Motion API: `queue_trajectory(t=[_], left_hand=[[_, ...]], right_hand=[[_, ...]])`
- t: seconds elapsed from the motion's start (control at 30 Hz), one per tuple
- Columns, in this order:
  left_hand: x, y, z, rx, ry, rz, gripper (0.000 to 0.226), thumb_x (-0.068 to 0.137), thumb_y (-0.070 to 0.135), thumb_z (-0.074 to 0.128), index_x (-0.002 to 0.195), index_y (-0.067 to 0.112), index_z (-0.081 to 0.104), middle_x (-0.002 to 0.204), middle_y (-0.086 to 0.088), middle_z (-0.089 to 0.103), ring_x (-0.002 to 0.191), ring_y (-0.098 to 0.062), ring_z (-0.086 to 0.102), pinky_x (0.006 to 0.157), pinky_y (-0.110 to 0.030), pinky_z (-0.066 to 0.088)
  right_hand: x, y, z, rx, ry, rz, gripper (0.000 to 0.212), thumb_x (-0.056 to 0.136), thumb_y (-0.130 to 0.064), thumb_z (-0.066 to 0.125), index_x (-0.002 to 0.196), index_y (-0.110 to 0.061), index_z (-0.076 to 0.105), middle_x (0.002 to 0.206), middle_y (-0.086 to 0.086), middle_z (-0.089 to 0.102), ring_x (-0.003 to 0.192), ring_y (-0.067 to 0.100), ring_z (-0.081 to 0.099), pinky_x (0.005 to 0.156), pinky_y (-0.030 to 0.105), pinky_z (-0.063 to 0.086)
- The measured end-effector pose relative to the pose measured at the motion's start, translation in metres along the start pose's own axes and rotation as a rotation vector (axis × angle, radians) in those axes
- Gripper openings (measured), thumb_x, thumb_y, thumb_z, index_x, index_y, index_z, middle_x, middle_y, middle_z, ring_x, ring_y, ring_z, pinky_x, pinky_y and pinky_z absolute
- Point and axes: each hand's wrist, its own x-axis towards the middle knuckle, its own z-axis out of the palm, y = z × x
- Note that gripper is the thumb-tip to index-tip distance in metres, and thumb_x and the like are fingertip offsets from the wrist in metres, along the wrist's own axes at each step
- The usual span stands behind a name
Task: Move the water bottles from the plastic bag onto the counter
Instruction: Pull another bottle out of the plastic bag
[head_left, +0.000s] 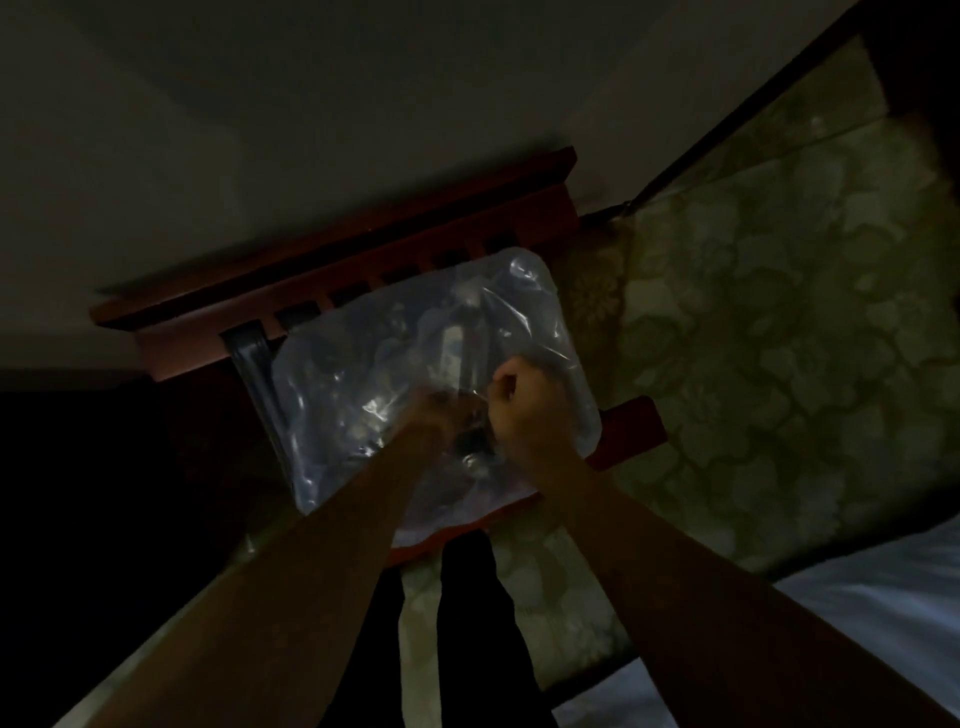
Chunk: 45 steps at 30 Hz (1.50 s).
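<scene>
A clear plastic bag (363, 374) lies on the seat of a dark red wooden chair (332, 260). Water bottles show dimly through the plastic, one upright bottle (457, 332) near the bag's middle. My right hand (524, 405) is curled into a fist and pinches the plastic at the bag's bunched top. My left hand (434, 413) is blurred and sits at the same bunched spot beside the right; its grip is unclear. Both forearms reach in from the bottom of the view. The room is very dark.
A floor with a pale green flower pattern (779, 312) spreads to the right. A white wall (260, 130) stands behind the chair. A light blue cloth surface (893, 597) lies at the lower right. My dark trouser legs (467, 623) are below the chair.
</scene>
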Motion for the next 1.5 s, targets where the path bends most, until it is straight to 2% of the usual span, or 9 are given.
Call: queue_trajectory(t=[0.3,0.53,0.67,0.77,0.87,1.07,1.2,1.3,1.5], left_hand=[[-0.065,-0.019,-0.031,-0.013,0.049,0.026,0.062,0.081,0.062,0.066,0.119,0.014,0.063,0.120,-0.005,0.066,0.096,-0.024,0.068,0.081,-0.031,0.061],[-0.121,-0.029,-0.046,0.011,0.136,0.139,0.063,0.080,0.061,0.064,0.119,0.011,0.066,0.106,-0.007,0.073,0.091,-0.020,0.069,0.080,-0.035,0.058],[-0.150,-0.026,-0.062,-0.032,0.130,0.163,0.060,0.079,0.063,0.064,0.109,0.012,0.070,0.093,-0.004,0.073,0.083,-0.019,0.069,0.076,-0.034,0.058],[-0.167,-0.024,-0.076,-0.014,0.137,0.253,0.063,0.077,0.067,0.062,0.107,0.012,0.072,0.096,-0.005,0.074,0.088,-0.022,0.070,0.080,-0.036,0.058],[-0.186,-0.020,-0.088,0.063,0.152,0.351,0.064,0.078,0.068,0.059,0.110,0.013,0.067,0.103,-0.006,0.072,0.091,-0.022,0.068,0.080,-0.034,0.056],[-0.235,-0.014,-0.107,0.045,0.235,0.567,0.049,0.082,0.058,0.065,0.108,0.016,0.059,0.091,0.004,0.069,0.086,-0.016,0.067,0.078,-0.036,0.058],[-0.269,-0.025,-0.128,-0.141,0.076,0.752,0.041,0.082,0.059,0.066,0.095,0.020,0.061,0.076,0.007,0.073,0.068,-0.008,0.071,0.061,-0.026,0.059],[-0.284,-0.034,-0.153,-0.427,-0.015,0.726,0.033,0.096,0.046,0.054,0.098,0.017,0.070,0.090,-0.003,0.075,0.084,-0.019,0.073,0.076,-0.038,0.060],[-0.328,-0.051,-0.209,-0.579,0.064,0.806,0.039,0.098,0.046,0.052,0.109,0.013,0.070,0.072,0.001,0.074,0.061,-0.009,0.069,0.057,-0.027,0.053]], right_hand=[[-0.020,-0.030,0.007,-0.123,-0.110,0.230,0.041,0.101,-0.035,0.041,0.128,-0.006,0.053,0.125,0.016,0.059,0.115,0.033,0.056,0.091,0.039,0.044],[-0.063,-0.061,-0.008,-0.185,-0.046,0.273,0.041,0.097,-0.043,0.044,0.107,-0.008,0.063,0.106,0.012,0.066,0.095,0.026,0.060,0.082,0.037,0.049],[-0.085,-0.093,-0.018,0.297,-0.231,0.562,0.049,0.093,-0.051,0.050,0.117,-0.008,0.054,0.107,0.009,0.061,0.088,0.025,0.059,0.078,0.036,0.052],[-0.103,-0.117,-0.032,0.411,-0.324,0.642,0.038,0.087,-0.051,0.061,0.094,-0.016,0.050,0.086,0.006,0.054,0.071,0.021,0.051,0.061,0.031,0.046],[-0.117,-0.137,-0.044,0.412,-0.341,0.601,0.035,0.082,-0.044,0.070,0.085,-0.018,0.046,0.077,0.002,0.049,0.069,0.019,0.049,0.055,0.029,0.044],[-0.138,-0.181,-0.058,0.390,-0.266,0.440,0.043,0.084,-0.036,0.070,0.114,-0.010,0.055,0.098,0.009,0.066,0.091,0.025,0.064,0.084,0.038,0.055],[-0.159,-0.208,-0.075,0.339,-0.182,0.260,0.076,0.063,-0.052,0.078,0.121,-0.010,0.052,0.113,0.013,0.063,0.106,0.030,0.064,0.096,0.046,0.052],[-0.175,-0.227,-0.082,0.336,-0.207,0.134,0.064,0.055,-0.049,0.080,0.106,-0.014,0.063,0.103,0.012,0.071,0.095,0.026,0.071,0.085,0.040,0.057],[-0.236,-0.276,-0.060,0.524,-0.377,-0.118,0.050,0.075,-0.033,0.079,0.115,-0.015,0.054,0.103,0.014,0.071,0.074,0.021,0.075,0.051,0.025,0.054]])
